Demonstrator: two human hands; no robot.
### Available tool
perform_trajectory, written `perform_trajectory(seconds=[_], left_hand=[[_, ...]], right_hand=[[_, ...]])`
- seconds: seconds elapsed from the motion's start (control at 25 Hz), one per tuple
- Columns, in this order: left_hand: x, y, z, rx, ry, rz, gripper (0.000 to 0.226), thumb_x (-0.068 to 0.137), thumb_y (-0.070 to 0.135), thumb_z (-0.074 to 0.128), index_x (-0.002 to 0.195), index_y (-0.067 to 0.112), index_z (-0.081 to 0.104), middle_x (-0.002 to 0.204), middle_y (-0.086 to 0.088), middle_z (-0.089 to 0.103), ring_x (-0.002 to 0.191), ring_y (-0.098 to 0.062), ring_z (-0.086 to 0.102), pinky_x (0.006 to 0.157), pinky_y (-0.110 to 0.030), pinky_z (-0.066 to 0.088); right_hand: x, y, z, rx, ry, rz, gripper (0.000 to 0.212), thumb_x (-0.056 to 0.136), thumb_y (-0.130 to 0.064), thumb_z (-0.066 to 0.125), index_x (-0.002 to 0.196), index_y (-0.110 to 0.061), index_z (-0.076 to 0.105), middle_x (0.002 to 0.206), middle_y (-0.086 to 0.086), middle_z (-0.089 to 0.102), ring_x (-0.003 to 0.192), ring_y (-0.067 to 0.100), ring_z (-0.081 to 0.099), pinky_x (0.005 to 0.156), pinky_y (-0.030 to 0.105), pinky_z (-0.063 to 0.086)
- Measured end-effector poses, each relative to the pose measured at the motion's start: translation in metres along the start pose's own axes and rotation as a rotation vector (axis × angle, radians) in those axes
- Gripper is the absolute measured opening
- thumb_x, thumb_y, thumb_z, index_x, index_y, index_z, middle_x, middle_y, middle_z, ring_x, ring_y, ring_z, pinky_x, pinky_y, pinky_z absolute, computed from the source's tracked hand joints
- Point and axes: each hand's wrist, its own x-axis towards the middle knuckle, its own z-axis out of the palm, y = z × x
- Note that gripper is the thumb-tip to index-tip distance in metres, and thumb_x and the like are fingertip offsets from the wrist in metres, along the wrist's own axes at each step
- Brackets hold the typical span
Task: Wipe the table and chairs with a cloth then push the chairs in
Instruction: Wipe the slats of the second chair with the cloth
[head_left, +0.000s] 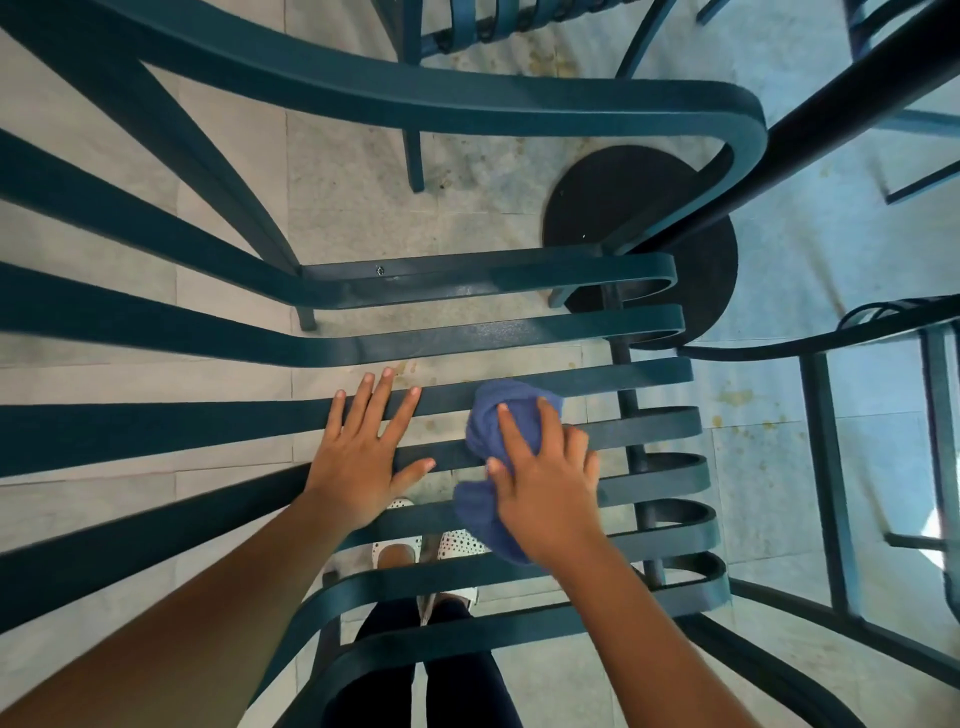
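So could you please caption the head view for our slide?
Right hand wipes a slatted chair with a blue cloth; left hand rests flat on the slats.

Two hands (363, 457), one cloth (498, 415), three chairs (519, 332)

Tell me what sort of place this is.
Probably a café or restaurant patio. The signs: several matching dark teal slatted metal chairs, a table post on a round black base, and a stained stone-tile floor.
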Motion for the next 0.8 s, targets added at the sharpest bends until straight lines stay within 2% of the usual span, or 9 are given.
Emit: perform_trajectory(seconds=[0.08,0.16,0.32,0.4,0.48,0.56,0.64,0.72,0.8], left_hand=[[-0.009,0.0,-0.002,-0.007,-0.007,0.016,0.083,0.084,0.071,0.02,0.148,0.017,0.017,0.152,-0.018,0.024,0.14,-0.032,0.013,0.111,-0.047,0.003],[-0.021,0.003,-0.002,-0.03,-0.003,0.009,0.087,0.079,0.07,0.028,0.144,0.011,0.026,0.146,-0.021,0.035,0.135,-0.034,0.021,0.109,-0.048,0.008],[-0.031,0.009,0.001,-0.13,0.068,-0.068,0.079,0.076,0.052,0.039,0.136,0.002,0.034,0.133,-0.022,0.049,0.126,-0.034,0.033,0.109,-0.047,0.017],[-0.032,0.009,0.002,-0.123,0.092,-0.048,0.078,0.072,0.044,0.045,0.134,-0.002,0.035,0.13,-0.025,0.051,0.124,-0.039,0.043,0.107,-0.052,0.03],[-0.033,0.01,0.001,-0.094,0.054,-0.034,0.093,0.06,0.043,0.072,0.129,-0.012,0.044,0.128,-0.03,0.051,0.12,-0.045,0.049,0.1,-0.059,0.037],[-0.033,0.01,0.001,-0.06,0.04,-0.046,0.099,0.047,0.034,0.085,0.122,-0.019,0.048,0.126,-0.035,0.05,0.117,-0.048,0.05,0.107,-0.054,0.031],[-0.034,0.009,0.0,-0.079,0.077,-0.029,0.084,0.061,0.03,0.073,0.125,-0.016,0.045,0.127,-0.035,0.049,0.117,-0.049,0.049,0.11,-0.047,0.015],[-0.034,0.006,0.0,-0.103,0.112,-0.004,0.075,0.069,0.029,0.06,0.131,-0.007,0.038,0.13,-0.031,0.049,0.12,-0.046,0.048,0.111,-0.047,0.018],[-0.035,0.006,0.004,-0.08,0.103,0.022,0.077,0.069,0.029,0.065,0.134,0.0,0.036,0.132,-0.026,0.048,0.123,-0.04,0.043,0.108,-0.046,0.024]], right_hand=[[-0.008,-0.011,0.02,-0.092,-0.087,-0.036,0.062,0.086,-0.052,0.027,0.138,-0.021,0.042,0.143,0.019,0.041,0.125,0.039,0.033,0.094,0.058,0.041],[-0.011,-0.021,0.038,-0.116,-0.119,-0.063,0.062,0.087,-0.049,0.027,0.141,-0.018,0.031,0.145,0.02,0.037,0.134,0.039,0.025,0.103,0.059,0.029],[-0.002,-0.056,0.046,-0.071,-0.271,-0.209,0.057,0.084,-0.044,0.033,0.131,-0.017,0.048,0.131,0.017,0.054,0.131,0.034,0.032,0.107,0.056,0.022],[0.002,-0.075,0.042,-0.093,-0.279,-0.298,0.059,0.08,-0.044,0.046,0.133,-0.018,0.049,0.133,0.013,0.053,0.132,0.031,0.032,0.109,0.053,0.014],[0.008,-0.089,0.04,-0.122,-0.333,-0.411,0.084,0.077,-0.034,0.064,0.147,-0.014,0.023,0.148,0.011,0.029,0.141,0.03,0.014,0.114,0.049,-0.007],[0.011,-0.094,0.04,-0.135,-0.354,-0.441,0.101,0.075,-0.028,0.069,0.15,-0.012,0.004,0.152,0.009,0.012,0.143,0.028,0.001,0.109,0.044,-0.019],[0.01,-0.089,0.043,-0.076,-0.289,-0.471,0.095,0.077,-0.029,0.067,0.15,-0.014,0.008,0.153,0.008,0.015,0.143,0.026,0.003,0.107,0.043,-0.02],[0.007,-0.077,0.049,-0.001,-0.218,-0.48,0.078,0.077,-0.032,0.064,0.145,-0.022,0.027,0.148,0.006,0.032,0.141,0.026,0.02,0.111,0.047,-0.008],[0.004,-0.057,0.053,-0.013,-0.117,-0.447,0.063,0.076,-0.035,0.058,0.135,-0.028,0.038,0.137,0.005,0.048,0.133,0.025,0.033,0.114,0.051,0.01]])
